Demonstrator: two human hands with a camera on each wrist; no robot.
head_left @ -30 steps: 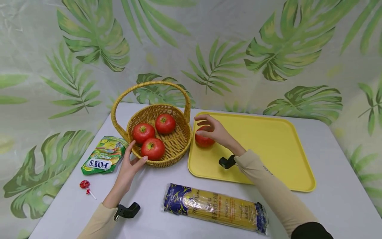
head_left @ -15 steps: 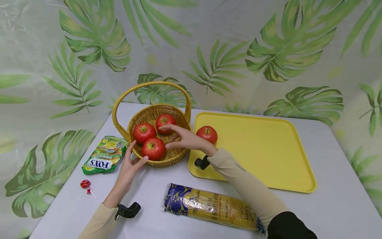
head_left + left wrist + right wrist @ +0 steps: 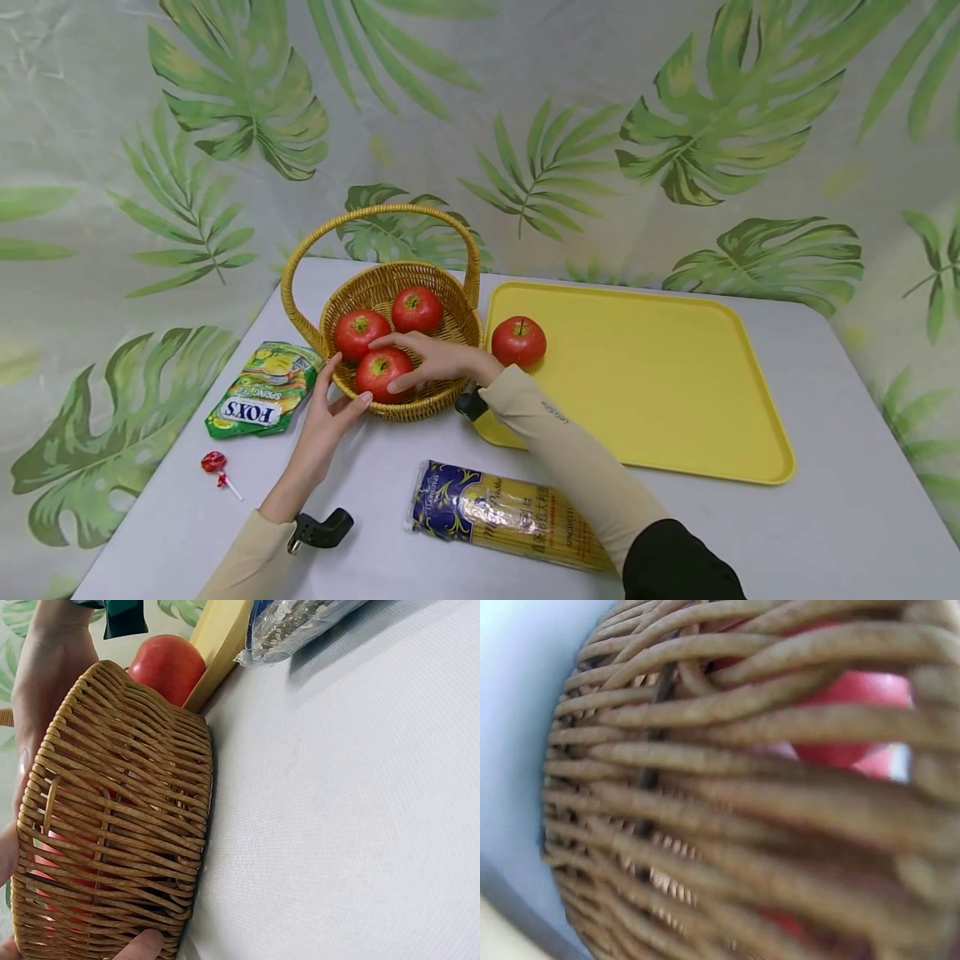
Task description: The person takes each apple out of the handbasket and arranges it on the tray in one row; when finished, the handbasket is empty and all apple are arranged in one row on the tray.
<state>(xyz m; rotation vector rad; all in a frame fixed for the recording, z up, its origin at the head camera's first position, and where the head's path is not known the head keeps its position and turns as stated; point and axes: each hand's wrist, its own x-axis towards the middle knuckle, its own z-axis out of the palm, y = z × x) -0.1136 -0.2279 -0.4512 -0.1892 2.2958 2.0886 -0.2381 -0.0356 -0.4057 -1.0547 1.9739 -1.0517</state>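
Note:
A wicker basket (image 3: 450, 398) with a tall handle contains three red apples. My right hand (image 3: 438, 360) reaches over its right rim and grips the front apple (image 3: 377, 377), thumb on the near side and fingers over the top. The back-left apple (image 3: 358, 332) and back-right apple (image 3: 417, 309) lie beside it. With my left hand (image 3: 324, 425) I hold the basket's front-left rim; in the left wrist view a fingertip (image 3: 144, 945) presses its outer wall. In the right wrist view, blurred weave (image 3: 727, 765) hides the right hand.
A yellow tray (image 3: 637, 375) lies right of the basket, with another apple (image 3: 519, 342) at its left end. In front is a spaghetti pack (image 3: 502, 517), partly covered by the right sleeve. A green FOX'S bag (image 3: 266, 387) and a red lollipop (image 3: 214, 463) lie at left.
My right hand has left the apple on the tray and moved left into the basket, where it now grips the front apple. The left hand stays on the basket rim.

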